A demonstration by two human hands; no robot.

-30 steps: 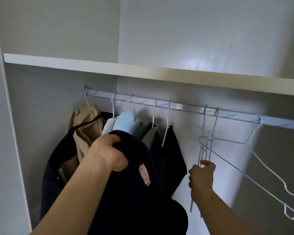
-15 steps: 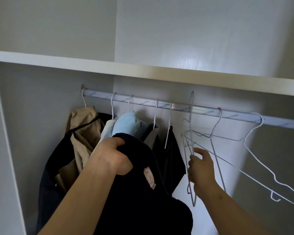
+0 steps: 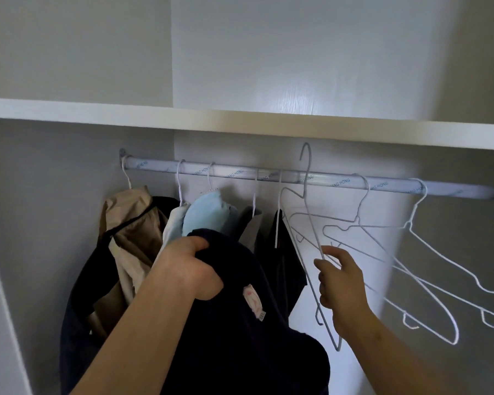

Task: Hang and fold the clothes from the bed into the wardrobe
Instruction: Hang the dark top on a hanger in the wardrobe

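I face the inside of the wardrobe. My left hand (image 3: 193, 269) is closed on a dark navy garment (image 3: 240, 332) with a pink label, held up in front of the hanging clothes. My right hand (image 3: 340, 280) pinches a grey wire hanger (image 3: 311, 223) by its lower wire; the hanger's hook rises above the rail (image 3: 297, 178), free of it. Tan (image 3: 131, 218), light blue (image 3: 208, 212) and dark clothes (image 3: 283, 252) hang at the rail's left end.
A white shelf (image 3: 240, 121) runs just above the rail. Two or three bare wire hangers (image 3: 411, 252) hang on the rail's right part, swinging. Wardrobe side walls stand at left and right.
My right hand has lifted one grey hanger off the rail and drawn it left toward the garment. The other bare hangers swing to the right. The left hand keeps its hold.
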